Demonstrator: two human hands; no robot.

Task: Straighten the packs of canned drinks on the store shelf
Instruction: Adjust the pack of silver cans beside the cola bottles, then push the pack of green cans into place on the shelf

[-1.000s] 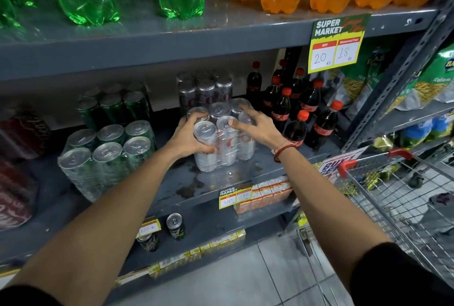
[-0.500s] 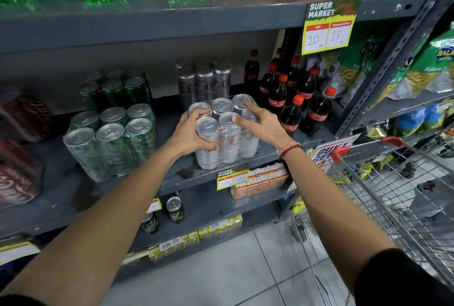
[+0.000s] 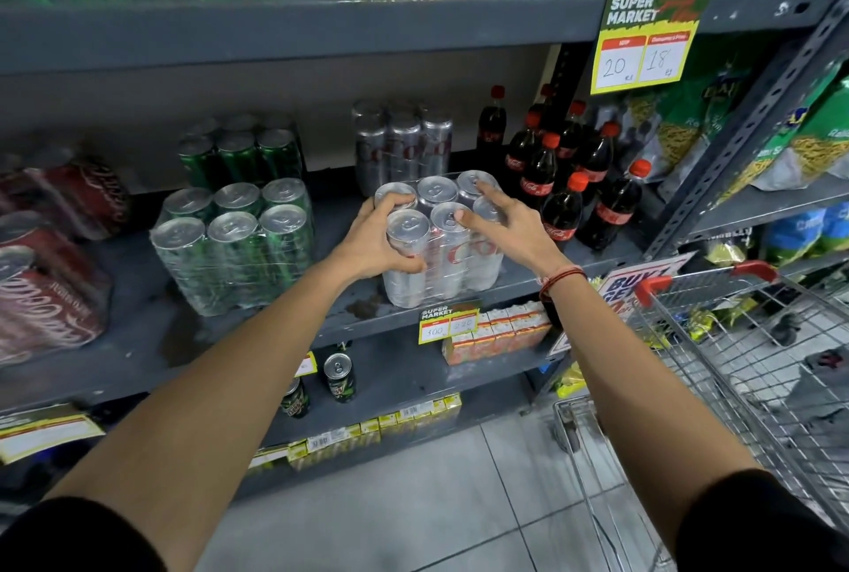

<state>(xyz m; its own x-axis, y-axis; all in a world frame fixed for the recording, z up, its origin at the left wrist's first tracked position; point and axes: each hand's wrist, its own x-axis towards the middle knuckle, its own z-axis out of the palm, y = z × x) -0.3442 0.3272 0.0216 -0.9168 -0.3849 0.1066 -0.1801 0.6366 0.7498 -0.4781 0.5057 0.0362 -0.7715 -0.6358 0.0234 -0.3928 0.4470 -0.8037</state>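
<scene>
Both hands (image 3: 373,240) (image 3: 511,227) on silver can pack (image 3: 452,263)

grey metal shelving (image 3: 275,33) | pale tiled floor (image 3: 413,507) | wire trolley (image 3: 716,341) right

A shrink-wrapped silver six-pack (image 3: 441,249) stands upright at the near edge of the shelf (image 3: 275,328), right of centre, with a second silver pack (image 3: 402,148) far behind it. To the left, a green six-pack (image 3: 234,249) stands upright, with another green pack (image 3: 241,153) behind it. Red packs (image 3: 50,286) lie tilted at far left.
</scene>
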